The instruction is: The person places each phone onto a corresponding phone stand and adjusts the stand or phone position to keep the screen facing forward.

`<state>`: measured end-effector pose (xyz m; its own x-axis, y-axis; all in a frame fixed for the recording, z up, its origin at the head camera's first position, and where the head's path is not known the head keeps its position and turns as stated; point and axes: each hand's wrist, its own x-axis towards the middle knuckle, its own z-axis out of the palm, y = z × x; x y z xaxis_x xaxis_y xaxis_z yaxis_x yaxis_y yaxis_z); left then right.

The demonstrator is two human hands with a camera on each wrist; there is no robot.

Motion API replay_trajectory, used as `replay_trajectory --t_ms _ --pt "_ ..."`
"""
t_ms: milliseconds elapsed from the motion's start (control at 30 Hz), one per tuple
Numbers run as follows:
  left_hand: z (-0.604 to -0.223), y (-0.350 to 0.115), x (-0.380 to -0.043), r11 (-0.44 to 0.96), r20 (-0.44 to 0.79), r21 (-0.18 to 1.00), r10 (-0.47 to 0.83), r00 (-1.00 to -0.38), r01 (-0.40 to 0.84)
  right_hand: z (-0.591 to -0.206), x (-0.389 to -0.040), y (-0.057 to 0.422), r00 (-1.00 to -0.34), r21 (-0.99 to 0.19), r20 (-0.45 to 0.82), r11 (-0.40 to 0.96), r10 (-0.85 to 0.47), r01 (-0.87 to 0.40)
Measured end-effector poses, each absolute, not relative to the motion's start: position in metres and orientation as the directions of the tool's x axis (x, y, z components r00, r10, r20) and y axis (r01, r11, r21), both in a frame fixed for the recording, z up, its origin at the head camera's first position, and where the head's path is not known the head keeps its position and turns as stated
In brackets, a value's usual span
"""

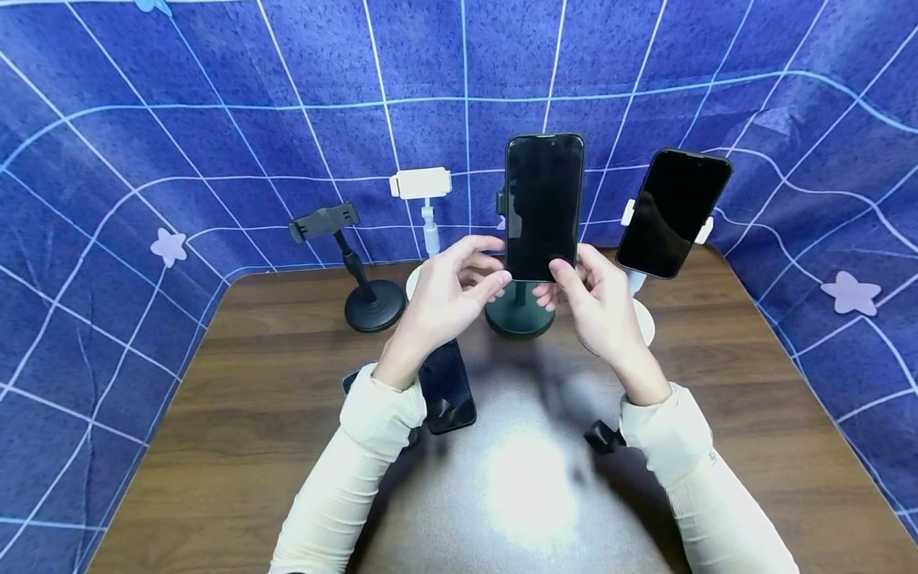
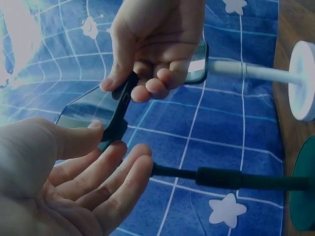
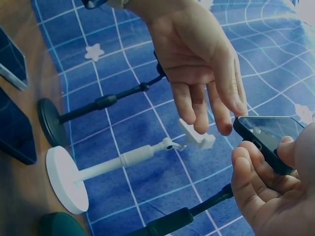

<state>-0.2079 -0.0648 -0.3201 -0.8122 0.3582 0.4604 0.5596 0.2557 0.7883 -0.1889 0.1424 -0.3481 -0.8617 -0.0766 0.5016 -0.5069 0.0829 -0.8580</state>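
Observation:
A black smartphone (image 1: pixel 541 207) stands upright, screen towards me, in front of the dark green phone stand (image 1: pixel 519 323). Part of the stand's clamp (image 1: pixel 500 202) shows at the phone's left edge; the rest is hidden behind it. My right hand (image 1: pixel 602 307) pinches the phone's lower right corner, thumb on the screen and fingers behind. At the lower left corner is my left hand (image 1: pixel 452 291), its thumb tip close to the phone. In the left wrist view, the left hand's fingers (image 2: pixel 133 169) are loosely extended below the clamp.
Left of the green stand are a white phone stand (image 1: pixel 421 183) and a black one (image 1: pixel 373 307). At the right, another phone (image 1: pixel 674 214) sits tilted in a white stand. A dark phone (image 1: pixel 448 391) lies on the wooden table (image 1: pixel 251 399), partly under my left forearm, with another beside it.

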Motion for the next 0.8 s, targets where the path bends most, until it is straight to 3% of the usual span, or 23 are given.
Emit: replay_trajectory --t_ms 433,800 --pt "-0.302 -0.068 -0.230 0.368 0.538 0.727 0.220 -0.814 0.580 -0.329 -0.193 0.138 -0.877 -0.873 0.478 0.081 -0.052 -0.481" --pt "-0.293 -0.047 -0.248 0.370 0.500 0.745 0.240 -0.832 0.555 -0.322 -0.193 0.134 -0.872 -0.864 0.488 0.114 -0.048 -0.490"
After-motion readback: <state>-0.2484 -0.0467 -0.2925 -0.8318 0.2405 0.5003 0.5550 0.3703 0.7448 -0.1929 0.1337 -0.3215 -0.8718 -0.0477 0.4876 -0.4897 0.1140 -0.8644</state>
